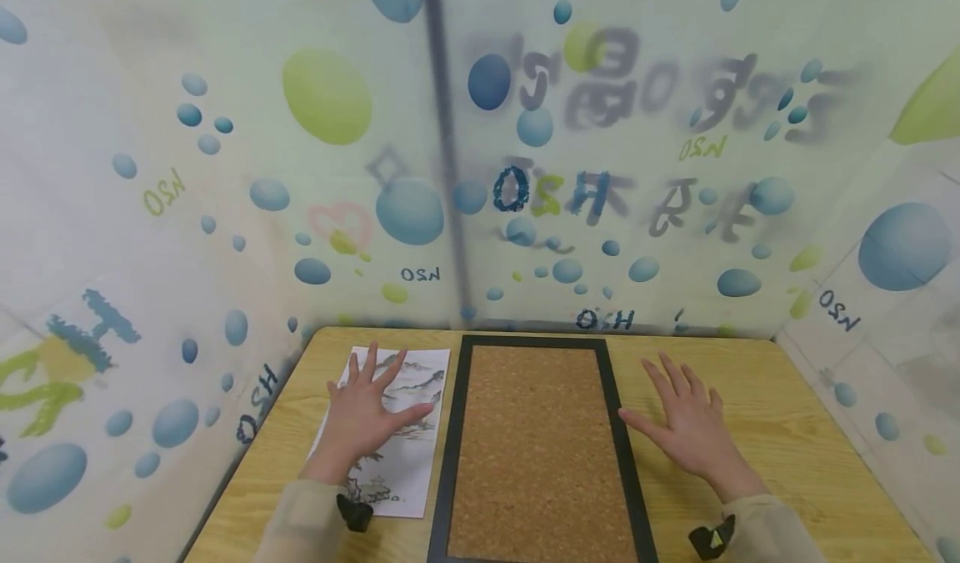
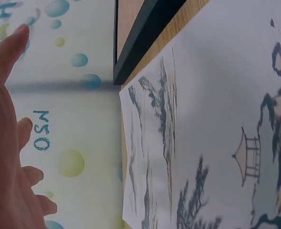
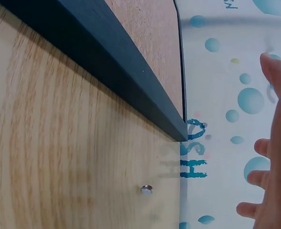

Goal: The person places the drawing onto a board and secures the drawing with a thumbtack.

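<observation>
On the wood-grain table (image 1: 765, 413): black-framed corkboard (image 1: 536, 446) at 12 o'clock, seemingly central for reach from either side; ink-landscape print (image 1: 407, 456) at 11 o'clock, beneath left hand (image 1: 360, 419); right hand (image 1: 688, 429) at 1 o'clock; fingers of both spread, holding nothing.

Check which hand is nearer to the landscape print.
Left. The left hand is over the landscape print, fingers spread; the right hand is farther off, beyond the corkboard, by its right edge.
</observation>
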Demonstrator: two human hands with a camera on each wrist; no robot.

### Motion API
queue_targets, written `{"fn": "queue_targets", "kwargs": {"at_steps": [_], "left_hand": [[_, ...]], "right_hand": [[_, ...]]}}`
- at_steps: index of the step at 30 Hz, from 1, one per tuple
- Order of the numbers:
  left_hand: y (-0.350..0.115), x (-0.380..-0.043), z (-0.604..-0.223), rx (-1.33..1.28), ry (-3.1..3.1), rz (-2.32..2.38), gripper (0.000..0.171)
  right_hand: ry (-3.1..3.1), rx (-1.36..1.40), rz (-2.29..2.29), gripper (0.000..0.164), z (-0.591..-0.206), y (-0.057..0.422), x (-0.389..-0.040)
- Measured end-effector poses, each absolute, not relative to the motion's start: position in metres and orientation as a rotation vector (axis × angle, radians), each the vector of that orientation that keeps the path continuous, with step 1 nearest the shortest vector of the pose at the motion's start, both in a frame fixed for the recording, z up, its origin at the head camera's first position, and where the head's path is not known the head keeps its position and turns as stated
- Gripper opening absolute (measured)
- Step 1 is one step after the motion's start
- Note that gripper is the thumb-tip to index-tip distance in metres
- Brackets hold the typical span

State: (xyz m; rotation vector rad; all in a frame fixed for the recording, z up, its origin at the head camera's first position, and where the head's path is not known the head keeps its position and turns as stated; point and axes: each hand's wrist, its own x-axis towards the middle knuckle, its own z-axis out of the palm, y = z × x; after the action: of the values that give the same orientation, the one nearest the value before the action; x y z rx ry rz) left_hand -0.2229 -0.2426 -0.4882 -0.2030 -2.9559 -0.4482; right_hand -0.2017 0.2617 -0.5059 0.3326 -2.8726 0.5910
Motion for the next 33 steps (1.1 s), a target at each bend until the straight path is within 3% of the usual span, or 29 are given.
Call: {"fn": "queue_targets", "kwargs": {"at_steps": [18,33], "left_hand": [[-0.283,-0.218,-0.497,0.043,-3.034,-0.835,0.118],[-0.309,-0.207,-0.510,0.371,-2.982,-1.147,0.132]], "right_hand": [[-2.737,0.313,1.176,0.072,-0.525,0.286,-0.204],[-2.701,0.234,1.324,0.057,-0.539,0.293,-0.197]]}}
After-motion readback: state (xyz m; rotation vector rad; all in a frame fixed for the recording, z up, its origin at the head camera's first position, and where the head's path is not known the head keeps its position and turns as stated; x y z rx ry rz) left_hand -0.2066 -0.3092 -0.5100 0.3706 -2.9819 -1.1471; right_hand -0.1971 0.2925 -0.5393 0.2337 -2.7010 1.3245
